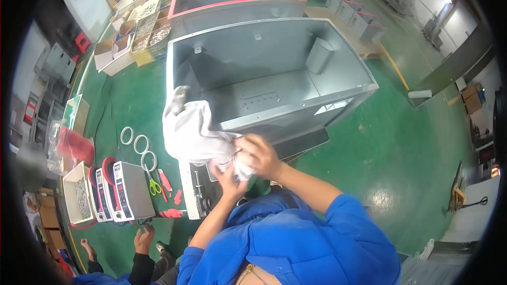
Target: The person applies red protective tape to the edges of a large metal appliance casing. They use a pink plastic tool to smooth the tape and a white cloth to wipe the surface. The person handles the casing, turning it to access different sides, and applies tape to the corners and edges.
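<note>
A crumpled white cloth [191, 133] hangs over the near left corner of a large open grey metal box [232, 55]. My left hand [229, 180] grips the bunched near end of the cloth from below. My right hand [259, 155] is closed on the same bunch, just to the right and slightly above. The fingers of both hands are partly hidden in the folds. Inside the box, a grey cylinder [320, 55] stands against the right wall, and small holes mark the bottom.
Left of the box lie white rings [141, 144], green-handled scissors [154, 186] and red pieces [165, 180], beside white devices [134, 190] and a parts bin [78, 192]. A co-worker's hand [143, 239] is at lower left. Red-edged boxes [237, 1] stand behind.
</note>
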Motion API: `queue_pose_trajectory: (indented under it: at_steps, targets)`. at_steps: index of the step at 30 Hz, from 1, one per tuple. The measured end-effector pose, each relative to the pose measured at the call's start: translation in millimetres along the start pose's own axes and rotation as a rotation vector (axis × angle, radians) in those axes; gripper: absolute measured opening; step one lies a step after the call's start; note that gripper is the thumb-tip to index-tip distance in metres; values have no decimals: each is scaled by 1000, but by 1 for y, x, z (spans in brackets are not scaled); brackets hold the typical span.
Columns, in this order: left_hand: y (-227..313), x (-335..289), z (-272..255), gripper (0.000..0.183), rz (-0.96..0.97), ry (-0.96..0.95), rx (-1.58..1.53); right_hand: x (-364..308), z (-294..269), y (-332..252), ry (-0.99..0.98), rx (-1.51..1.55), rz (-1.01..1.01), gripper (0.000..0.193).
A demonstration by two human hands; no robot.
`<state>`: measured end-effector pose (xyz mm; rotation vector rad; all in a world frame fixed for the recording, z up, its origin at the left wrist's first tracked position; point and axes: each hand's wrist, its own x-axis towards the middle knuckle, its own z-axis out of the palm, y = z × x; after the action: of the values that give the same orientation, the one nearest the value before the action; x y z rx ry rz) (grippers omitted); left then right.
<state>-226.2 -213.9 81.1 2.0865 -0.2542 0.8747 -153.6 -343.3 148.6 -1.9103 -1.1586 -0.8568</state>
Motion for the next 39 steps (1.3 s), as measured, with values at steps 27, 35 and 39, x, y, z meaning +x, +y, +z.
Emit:
queue_pose_trajectory:
  at_steps: [27,35,39]
  targets:
    - [-50,-27,-104,37,-1176,332,-904,-108,-30,2,-585,585,983,46]
    - [-131,105,-163,42,-682,560,-409,-91,-18,-3,-712,502,757,36]
    - [-147,149,-165,81,-614,513,-457,-87,-13,-12,-751,460,660,36]
